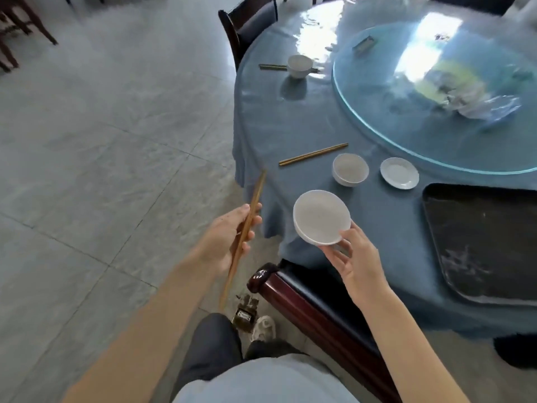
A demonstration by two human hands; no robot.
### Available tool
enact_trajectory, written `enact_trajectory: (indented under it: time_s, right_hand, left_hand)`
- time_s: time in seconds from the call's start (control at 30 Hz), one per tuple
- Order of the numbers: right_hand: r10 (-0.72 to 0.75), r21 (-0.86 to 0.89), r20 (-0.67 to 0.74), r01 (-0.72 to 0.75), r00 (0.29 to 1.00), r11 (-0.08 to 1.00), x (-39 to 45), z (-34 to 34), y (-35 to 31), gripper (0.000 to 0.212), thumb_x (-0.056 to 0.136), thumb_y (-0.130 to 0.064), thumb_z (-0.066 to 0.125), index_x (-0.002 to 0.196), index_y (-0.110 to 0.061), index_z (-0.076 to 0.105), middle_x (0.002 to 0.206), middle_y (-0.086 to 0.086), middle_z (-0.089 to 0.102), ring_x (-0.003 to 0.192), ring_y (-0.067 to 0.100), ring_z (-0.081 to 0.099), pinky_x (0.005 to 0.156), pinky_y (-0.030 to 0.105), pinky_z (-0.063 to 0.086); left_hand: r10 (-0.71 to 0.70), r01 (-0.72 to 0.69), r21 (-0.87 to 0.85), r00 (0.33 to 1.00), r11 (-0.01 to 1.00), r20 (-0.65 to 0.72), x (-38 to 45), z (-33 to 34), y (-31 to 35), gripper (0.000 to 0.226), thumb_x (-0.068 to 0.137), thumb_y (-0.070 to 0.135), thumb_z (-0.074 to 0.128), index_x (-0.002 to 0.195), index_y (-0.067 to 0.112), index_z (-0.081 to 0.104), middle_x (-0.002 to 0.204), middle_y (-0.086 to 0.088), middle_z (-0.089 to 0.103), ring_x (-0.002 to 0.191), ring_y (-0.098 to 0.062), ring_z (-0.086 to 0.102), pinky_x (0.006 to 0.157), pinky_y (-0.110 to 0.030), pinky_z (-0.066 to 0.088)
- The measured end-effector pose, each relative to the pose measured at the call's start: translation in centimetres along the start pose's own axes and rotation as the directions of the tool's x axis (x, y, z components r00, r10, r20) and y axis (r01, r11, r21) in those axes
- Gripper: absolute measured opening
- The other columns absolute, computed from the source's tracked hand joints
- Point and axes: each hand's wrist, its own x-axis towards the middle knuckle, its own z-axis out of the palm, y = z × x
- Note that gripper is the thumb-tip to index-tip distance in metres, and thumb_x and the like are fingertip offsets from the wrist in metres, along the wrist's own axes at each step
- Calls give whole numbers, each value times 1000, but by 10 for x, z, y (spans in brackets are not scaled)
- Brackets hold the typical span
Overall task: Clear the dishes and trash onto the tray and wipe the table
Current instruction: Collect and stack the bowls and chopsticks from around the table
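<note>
My left hand (229,237) grips a pair of wooden chopsticks (244,234) out over the floor, left of the table edge. My right hand (354,257) pinches the near rim of a white bowl (321,217), held above the table's near edge. On the blue tablecloth (290,117) lie a second pair of chopsticks (313,154), a white bowl (350,169) and a small white saucer (399,173). Farther back a third bowl (299,66) stands on another pair of chopsticks (271,66). The black tray (479,242) lies at the right.
A glass turntable (377,112) carries crumpled plastic trash (479,103) and a small box (363,45). A dark wooden chair (308,301) stands between me and the table; another chair (247,27) stands at the far side. Grey tile floor spreads to the left.
</note>
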Motion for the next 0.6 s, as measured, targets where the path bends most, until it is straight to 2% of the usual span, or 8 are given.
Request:
enact_trajectory:
  time_s: [0.1, 0.17, 0.33, 0.4, 0.5, 0.53, 0.6]
  right_hand:
    - [-49, 30, -91, 52, 995, 998, 15, 10, -16, 34, 100, -15, 57, 129, -24, 71, 124, -3, 74, 112, 18, 72, 81, 28, 62]
    - [-68, 58, -172, 79, 983, 995, 29, 16, -24, 35, 99, -12, 56, 127, -23, 72, 121, -3, 76, 109, 16, 73, 76, 26, 61]
    - [-105, 126, -386, 165, 916, 978, 79, 34, -45, 29, 101, -9, 59, 125, -19, 72, 103, -8, 80, 86, 5, 77, 67, 20, 60]
    - [-109, 137, -485, 198, 868, 971, 106, 40, -52, 25, 100, -9, 61, 123, -13, 71, 105, -1, 79, 81, 6, 77, 65, 19, 60]
    - [-81, 165, -601, 222, 795, 961, 147, 48, -60, 23, 99, -6, 61, 120, -7, 69, 106, 3, 75, 77, 5, 76, 64, 19, 59]
    - [-76, 168, -631, 232, 772, 958, 161, 51, -63, 23, 99, -5, 60, 119, -6, 70, 105, 2, 74, 76, 4, 76, 64, 18, 59]
    - [-61, 162, -684, 233, 727, 959, 187, 56, -67, 20, 98, -4, 60, 114, -7, 71, 101, 1, 75, 73, 2, 75, 64, 18, 59]
  left_hand:
    - [-69, 62, 79, 994, 995, 85, 42, 15, 26, 28, 106, 35, 49, 114, 18, 70, 71, 9, 65, 51, -3, 44, 36, -14, 32]
    - [-88, 66, 156, 987, 986, 135, 73, 25, 42, 26, 104, 31, 53, 113, 16, 71, 72, 8, 66, 52, -4, 45, 36, -14, 31]
    - [-30, -80, 454, 973, 888, 230, 169, 56, 82, 18, 103, 11, 55, 110, 4, 71, 82, -1, 65, 52, -5, 49, 38, -16, 34]
    - [5, -165, 551, 960, 818, 279, 214, 73, 96, 19, 103, 11, 55, 106, 0, 70, 78, -1, 62, 48, -4, 49, 41, -15, 38]
    - [50, -287, 655, 933, 699, 356, 279, 93, 111, 22, 103, 13, 56, 94, 0, 71, 73, -4, 63, 57, -11, 55, 54, -18, 50]
    - [68, -332, 699, 924, 634, 377, 299, 99, 115, 25, 102, 15, 56, 87, 1, 70, 70, -6, 63, 59, -13, 57, 58, -22, 52]
    - [97, -420, 794, 901, 439, 423, 333, 110, 124, 33, 100, 21, 56, 74, 2, 64, 62, -7, 63, 55, -13, 58, 59, -26, 49]
